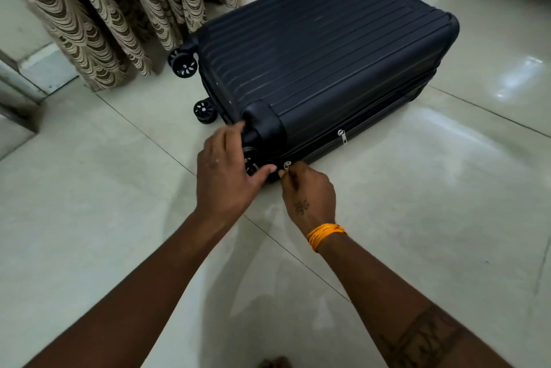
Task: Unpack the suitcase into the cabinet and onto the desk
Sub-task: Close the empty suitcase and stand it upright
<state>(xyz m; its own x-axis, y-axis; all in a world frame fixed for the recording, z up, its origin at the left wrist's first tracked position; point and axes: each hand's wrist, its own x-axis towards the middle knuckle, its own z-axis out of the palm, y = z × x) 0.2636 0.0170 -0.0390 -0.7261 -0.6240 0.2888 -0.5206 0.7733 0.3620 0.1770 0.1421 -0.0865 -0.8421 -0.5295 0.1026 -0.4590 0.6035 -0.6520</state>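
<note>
The suitcase (322, 57) lies flat and closed on the floor (417, 218), by the curtain (104, 10). The right hand (308, 191) pinches a zip pull (286, 165) at the near corner; the left hand (226, 177) rests spread and open on that corner, gripping nothing. A second pull (342, 136) hangs untouched. Judged from this, unpacking has barely begun: everything is left, and no cabinet or bench shows.

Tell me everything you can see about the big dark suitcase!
The suitcase is dark navy with a ribbed shell that looks like hard plastic. It lies flat and closed on the pale tiled floor, beside patterned curtains. Black wheels stick out at its left end. One silver zipper pull hangs on its near side. The left hand steadies the near corner while the right hand pinches a second zipper pull there.
</note>
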